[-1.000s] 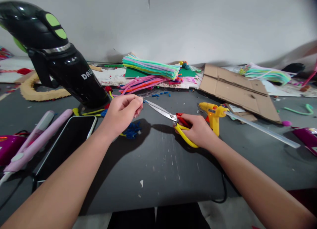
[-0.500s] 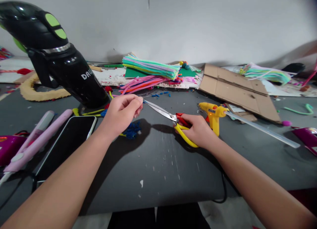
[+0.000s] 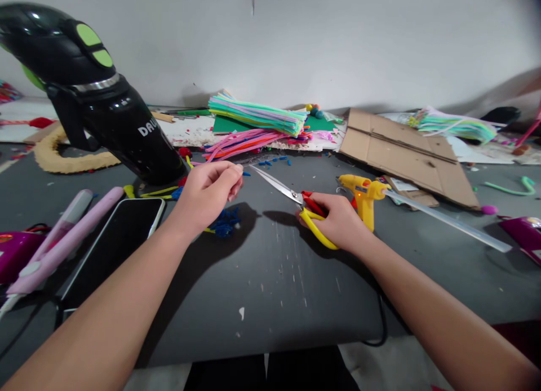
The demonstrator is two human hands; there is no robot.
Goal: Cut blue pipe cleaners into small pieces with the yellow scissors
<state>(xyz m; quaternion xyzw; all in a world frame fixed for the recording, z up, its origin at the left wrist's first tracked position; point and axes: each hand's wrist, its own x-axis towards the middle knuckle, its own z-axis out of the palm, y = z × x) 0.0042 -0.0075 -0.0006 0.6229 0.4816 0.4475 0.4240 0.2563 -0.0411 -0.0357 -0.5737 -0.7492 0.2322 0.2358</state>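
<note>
My left hand [image 3: 213, 182] is closed in a pinch above the table, thumb against forefinger. Whatever it pinches is hidden or too small to make out. Just right of its fingertips shows a tiny blue piece [image 3: 247, 174]; whether it touches them I cannot tell. My right hand [image 3: 336, 219] is wrapped round the handles of scissors [image 3: 281, 188], one red and one yellow. The blades look nearly together, their tips pointing at my left fingertips with a small gap between. Below my left hand lies a bunch of blue fuzzy pieces [image 3: 226, 222].
Small blue snippets [image 3: 270, 163] lie before bundles of pink [image 3: 240, 143] and pastel pipe cleaners [image 3: 257, 114]. A yellow glue gun [image 3: 363, 196] stands beside my right hand, cardboard [image 3: 406, 154] behind it. A black bottle [image 3: 131, 120], phone [image 3: 114, 244] and pink hair straightener [image 3: 71, 239] are left.
The scissors' tips have drawn slightly away from my left fingertips, and the blades have come closer together. A tiny blue piece now shows beside the fingertips. My left hand has hardly moved.
</note>
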